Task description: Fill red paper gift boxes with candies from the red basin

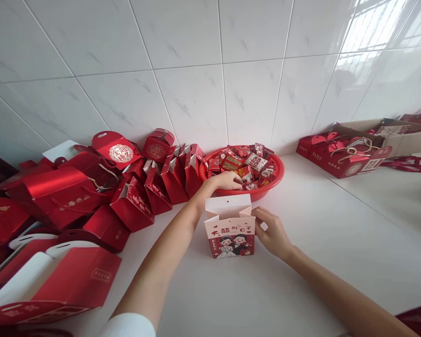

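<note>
A small pink and red gift box [230,232] with a cartoon couple on its front stands upright on the white counter, its lid flaps open. My right hand [272,231] holds the box's right side at the flap. My left hand [227,180] reaches past the box into the red bowl [279,180], fingers curled down on the red wrapped sweets [254,164] piled in it. Whether the left hand has gripped a sweet is hidden by the fingers.
Several folded red gift boxes [163,185] and larger red cartons [61,189] crowd the counter's left side. A cardboard tray with more red boxes [340,157] sits at the back right against the tiled wall. Red ribbons [412,164] lie at the far right.
</note>
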The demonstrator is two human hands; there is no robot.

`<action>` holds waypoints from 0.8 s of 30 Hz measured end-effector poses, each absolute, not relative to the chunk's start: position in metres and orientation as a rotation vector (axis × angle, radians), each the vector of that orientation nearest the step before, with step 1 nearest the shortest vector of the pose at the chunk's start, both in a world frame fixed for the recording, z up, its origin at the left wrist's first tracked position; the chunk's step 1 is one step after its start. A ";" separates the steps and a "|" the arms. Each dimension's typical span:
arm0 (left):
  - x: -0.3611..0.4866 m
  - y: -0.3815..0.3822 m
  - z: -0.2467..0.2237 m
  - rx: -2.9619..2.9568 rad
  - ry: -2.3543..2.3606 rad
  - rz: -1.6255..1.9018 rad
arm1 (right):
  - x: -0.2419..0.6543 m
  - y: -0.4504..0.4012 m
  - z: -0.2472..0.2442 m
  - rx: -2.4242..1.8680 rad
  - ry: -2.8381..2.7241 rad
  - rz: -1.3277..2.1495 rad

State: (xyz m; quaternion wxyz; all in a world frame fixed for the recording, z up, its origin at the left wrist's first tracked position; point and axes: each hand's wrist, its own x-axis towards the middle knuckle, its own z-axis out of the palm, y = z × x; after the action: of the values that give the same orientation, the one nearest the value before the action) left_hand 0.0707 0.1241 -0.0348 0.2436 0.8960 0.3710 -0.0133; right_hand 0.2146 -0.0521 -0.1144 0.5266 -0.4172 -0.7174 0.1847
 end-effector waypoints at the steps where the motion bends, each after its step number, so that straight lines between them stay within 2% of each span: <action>1: 0.071 0.124 -0.034 2.438 1.005 -0.054 | 0.215 -0.052 -0.115 -0.997 -1.715 0.439; 9: 0.072 0.126 -0.034 2.365 0.958 -0.048 | 0.217 -0.051 -0.117 -1.009 -1.724 0.430; 16: 0.071 0.125 -0.037 2.361 0.998 0.172 | 0.230 -0.045 -0.112 -1.105 -1.654 0.307; 24: 0.064 0.123 -0.039 2.243 0.920 0.354 | 0.253 0.012 -0.071 -1.180 -1.495 0.069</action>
State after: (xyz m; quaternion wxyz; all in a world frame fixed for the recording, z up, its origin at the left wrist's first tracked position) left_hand 0.0645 0.1231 -0.0390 0.3388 0.8613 0.3533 0.1361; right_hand 0.2525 0.0121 -0.0706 0.5795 -0.5046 -0.6393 0.0296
